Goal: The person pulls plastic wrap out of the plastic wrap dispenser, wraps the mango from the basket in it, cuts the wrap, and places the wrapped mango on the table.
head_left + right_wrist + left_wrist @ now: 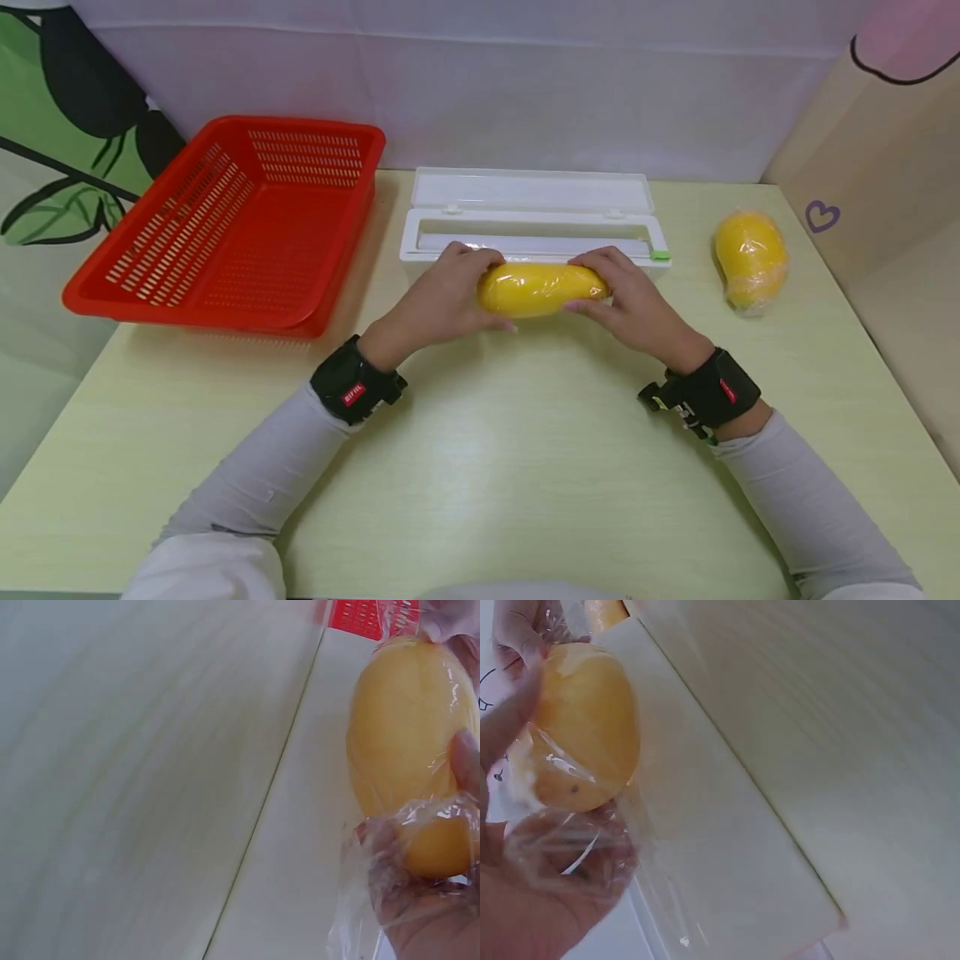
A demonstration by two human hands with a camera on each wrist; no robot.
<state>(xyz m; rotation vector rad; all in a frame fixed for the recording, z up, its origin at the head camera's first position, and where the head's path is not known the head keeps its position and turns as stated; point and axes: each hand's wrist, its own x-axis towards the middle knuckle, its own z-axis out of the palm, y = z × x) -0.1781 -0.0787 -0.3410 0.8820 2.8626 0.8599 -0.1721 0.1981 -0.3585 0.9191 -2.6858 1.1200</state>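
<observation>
A yellow mango (542, 289) with clear cling film about it is held up just in front of the white cling film dispenser (534, 237). My left hand (450, 298) grips the mango's left end, thumb at the near side and fingers at the far side. Its right end is between the thumb and fingers of my right hand (633, 302). Loose cling film (577, 855) lies over the left fingers in the left wrist view. More cling film (431, 814) crosses the mango and the right fingers in the right wrist view.
The dispenser's lid (532, 192) stands open at the back, with a roll of film inside. A red plastic basket (262, 250) stands at the left. Toward the right edge of the table (480, 483) lies another film-wrapped mango (750, 254). A curtain (480, 92) hangs behind.
</observation>
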